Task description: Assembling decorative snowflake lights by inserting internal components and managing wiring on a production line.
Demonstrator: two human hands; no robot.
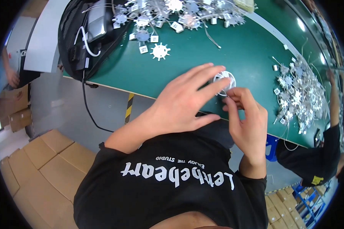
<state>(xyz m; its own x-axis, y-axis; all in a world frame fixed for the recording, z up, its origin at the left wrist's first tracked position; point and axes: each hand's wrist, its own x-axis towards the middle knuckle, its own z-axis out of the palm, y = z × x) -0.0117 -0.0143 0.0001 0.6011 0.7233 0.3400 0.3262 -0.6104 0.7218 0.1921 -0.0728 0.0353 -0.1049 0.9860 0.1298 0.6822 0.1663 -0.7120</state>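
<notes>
On the green tabletop, close to its near edge, lies a small round piece ringed by a thin white cable. My left hand reaches over it from the left with fingers spread, and its fingertips rest on the piece, covering part of it. At the near right of the ring, my right hand has thumb and forefinger pinched together on the cable. The exact grip is partly hidden by the fingers. A single silvery star-shaped piece lies flat beyond my left hand.
A large heap of star-shaped pieces with cables and white connectors covers the far side. Another heap sits at the right, near another person's arm. A black mesh tray with electronics stands left. Cardboard boxes are at lower left.
</notes>
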